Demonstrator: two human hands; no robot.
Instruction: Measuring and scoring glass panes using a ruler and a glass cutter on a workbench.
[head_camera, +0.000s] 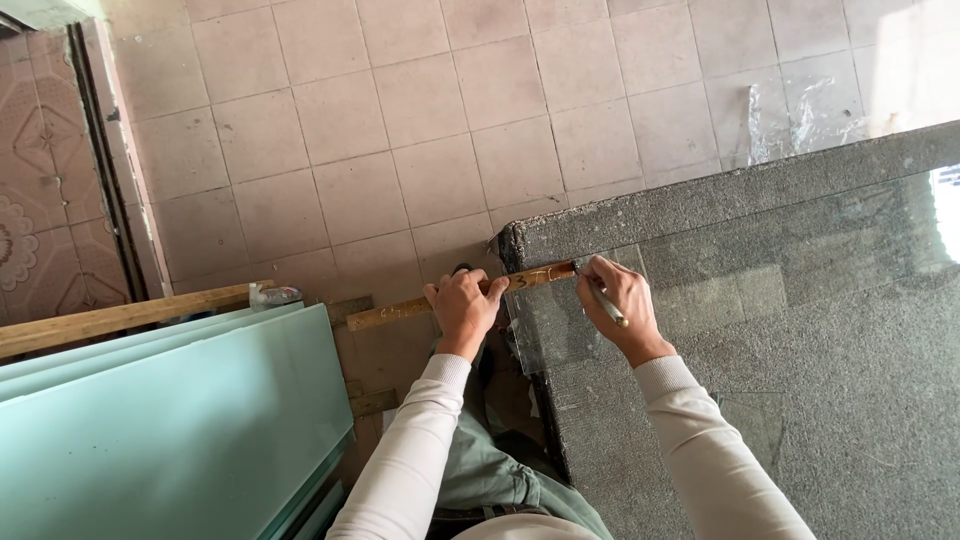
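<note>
At the near-left corner of the grey carpeted worktop (760, 330), a wooden straightedge (455, 298) is being held flat by the left hand (463, 305), its grip closed over the wood where the stick is jutting out past the worktop's edge. Just right of that hand, on the same corner, a slim pen-like tool (605, 303) is being pinched in the closed grip of the right hand (622, 300), its tip against the straightedge's end over a clear glass sheet (700, 300) lying on the worktop. Left of the worktop, pale green glass panes (170, 420) are being kept stacked above the tiled floor (400, 130).
</note>
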